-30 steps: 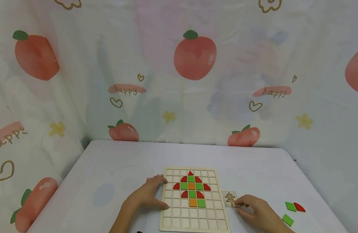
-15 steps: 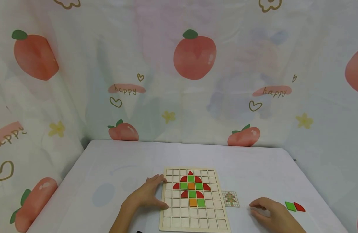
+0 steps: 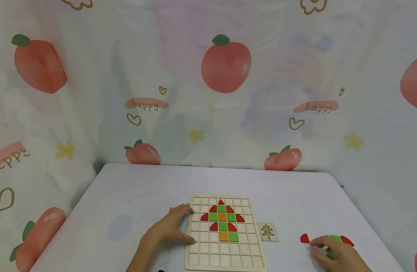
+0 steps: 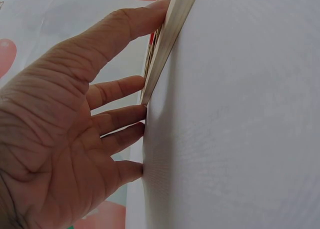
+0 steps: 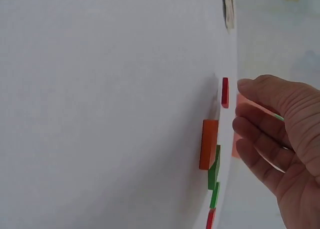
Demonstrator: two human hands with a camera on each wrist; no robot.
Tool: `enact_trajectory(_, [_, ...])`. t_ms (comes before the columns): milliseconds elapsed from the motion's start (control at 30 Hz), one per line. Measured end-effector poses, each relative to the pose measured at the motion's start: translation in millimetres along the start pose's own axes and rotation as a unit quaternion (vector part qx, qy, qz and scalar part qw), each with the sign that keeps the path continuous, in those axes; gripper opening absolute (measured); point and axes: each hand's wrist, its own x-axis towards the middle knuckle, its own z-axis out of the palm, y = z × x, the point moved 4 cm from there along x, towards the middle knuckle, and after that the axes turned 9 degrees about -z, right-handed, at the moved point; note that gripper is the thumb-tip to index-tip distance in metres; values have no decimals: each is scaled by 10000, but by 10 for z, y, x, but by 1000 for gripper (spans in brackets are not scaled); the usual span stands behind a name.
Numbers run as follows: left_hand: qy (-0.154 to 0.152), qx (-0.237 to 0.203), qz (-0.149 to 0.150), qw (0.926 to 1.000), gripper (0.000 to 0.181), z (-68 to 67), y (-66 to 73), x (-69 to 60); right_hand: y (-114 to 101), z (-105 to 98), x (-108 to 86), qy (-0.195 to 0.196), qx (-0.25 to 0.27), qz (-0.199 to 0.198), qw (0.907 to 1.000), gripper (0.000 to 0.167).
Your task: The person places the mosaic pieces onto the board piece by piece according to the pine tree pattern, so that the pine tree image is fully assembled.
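Note:
A wooden grid board [image 3: 225,249] lies on the table with red, green and orange tiles set in its cells in a tree shape. My left hand [image 3: 171,228] rests at its left edge; in the left wrist view the thumb [image 4: 135,23] and a fingertip touch the side. At the right, my right hand [image 3: 339,253] hovers with bent, parted fingers and nothing between them. Just left of its fingertips is a red quarter-round tile [image 3: 305,238]. Under and behind this hand lie green tiles [image 3: 336,238] and another red tile [image 3: 347,241], partly covered.
A small pattern card [image 3: 268,232] printed with a tree lies against the board's right edge. An orange tile [image 5: 209,144] shows near the right hand in the right wrist view. A fruit-printed cloth [image 3: 225,132] stands behind and at the sides of the white table [image 3: 143,181].
My right hand has moved right, from the pattern card to the loose tiles. A red quarter-round tile now shows left of it, and a green tile is partly covered. The left hand stays put.

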Motion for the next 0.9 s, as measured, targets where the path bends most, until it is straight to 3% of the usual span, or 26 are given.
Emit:
enact_trajectory(100, [2, -3, -18, 10000, 80, 7, -15, 2, 51, -30, -87, 472, -38, -275, 9985, 24])
enact_trajectory(167, [10, -4, -2, 10000, 80, 12, -20, 1, 103, -44, -126, 581, -5, -288, 9979, 25])
enact_trajectory(367, [32, -6, -22, 10000, 80, 16, -15, -5, 328, -54, -166, -55, 138, 407, 9991, 32])
enact_trajectory(500, [48, -5, -55, 10000, 79, 13, -5, -12, 466, -32, -231, 33, 209, 501, 9985, 36])
enact_trajectory(700, [47, -58, -111, 9999, 79, 9, -7, -22, 637, 11, -216, -712, 505, 1156, 9895, 51])
enact_trajectory(900, [37, -76, -127, 9999, 79, 18, -6, -19, 646, -18, -190, -787, 453, 1058, 9902, 52])
